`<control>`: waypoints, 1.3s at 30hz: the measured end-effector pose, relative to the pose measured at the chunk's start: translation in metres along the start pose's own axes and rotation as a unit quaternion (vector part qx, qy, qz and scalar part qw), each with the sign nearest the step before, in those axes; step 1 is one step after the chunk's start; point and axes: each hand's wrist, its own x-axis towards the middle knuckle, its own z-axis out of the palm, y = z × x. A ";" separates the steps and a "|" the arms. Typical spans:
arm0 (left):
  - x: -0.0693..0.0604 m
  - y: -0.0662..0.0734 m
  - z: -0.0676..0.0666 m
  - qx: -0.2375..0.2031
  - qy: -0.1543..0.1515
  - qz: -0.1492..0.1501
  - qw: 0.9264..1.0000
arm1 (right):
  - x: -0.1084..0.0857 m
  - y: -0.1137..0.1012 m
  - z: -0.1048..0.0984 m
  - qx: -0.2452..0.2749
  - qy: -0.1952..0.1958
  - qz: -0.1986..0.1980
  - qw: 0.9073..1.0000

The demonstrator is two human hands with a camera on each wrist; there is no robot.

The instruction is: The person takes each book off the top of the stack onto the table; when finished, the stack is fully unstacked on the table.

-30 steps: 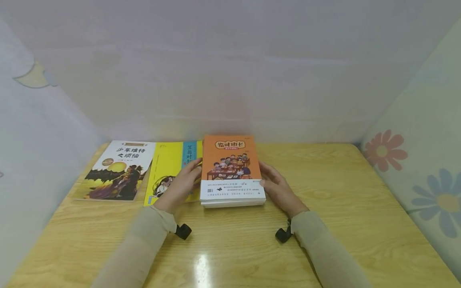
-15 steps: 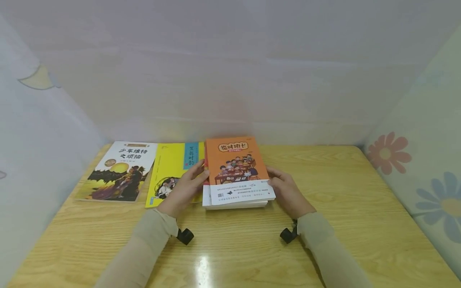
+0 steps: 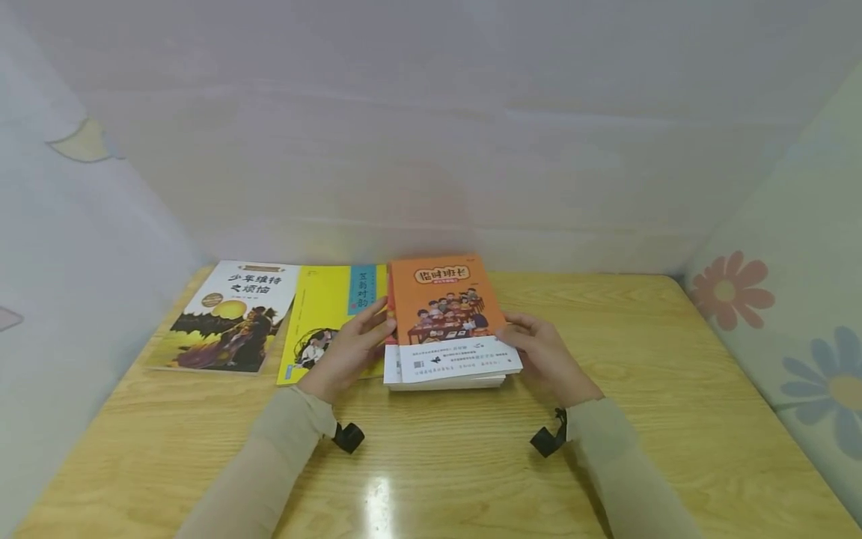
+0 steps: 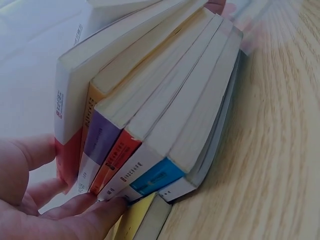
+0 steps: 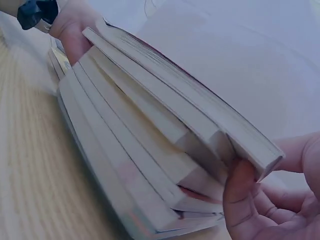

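Note:
An orange paperback book point(image 3: 444, 299) with a white lower band tops a stack of books point(image 3: 447, 383) and sits shifted right of those beneath. My right hand point(image 3: 548, 355) pinches its right edge; in the right wrist view my fingers point(image 5: 240, 192) curl under that top book. My left hand point(image 3: 346, 352) lies along the stack's left side. In the left wrist view its fingers point(image 4: 75, 215) touch the coloured spines point(image 4: 102, 142), fairly straight. A red cover edge point(image 3: 391, 299) shows below the orange book at the left.
A yellow book point(image 3: 323, 299) lies flat just left of the stack, partly behind my left hand. Farther left lies a white book with a dark picture point(image 3: 229, 322). Wooden table point(image 3: 673, 419) extends right and in front; a pale curtain point(image 3: 438, 150) hangs behind.
The orange top book has slid right and tilted slightly off the stack with my right hand, baring a red and white cover at left. My left hand stays by the spines.

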 end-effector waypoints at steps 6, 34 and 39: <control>0.002 -0.001 0.001 0.011 0.003 -0.009 1.000 | -0.006 -0.012 -0.008 -0.031 -0.028 -0.014 0.999; 0.001 0.001 0.001 0.038 0.008 -0.009 0.999 | -0.025 -0.011 -0.145 0.073 -0.039 -0.148 0.986; -0.002 0.003 0.001 0.050 0.016 -0.008 0.999 | -0.023 0.001 -0.153 0.062 -0.038 -0.142 0.987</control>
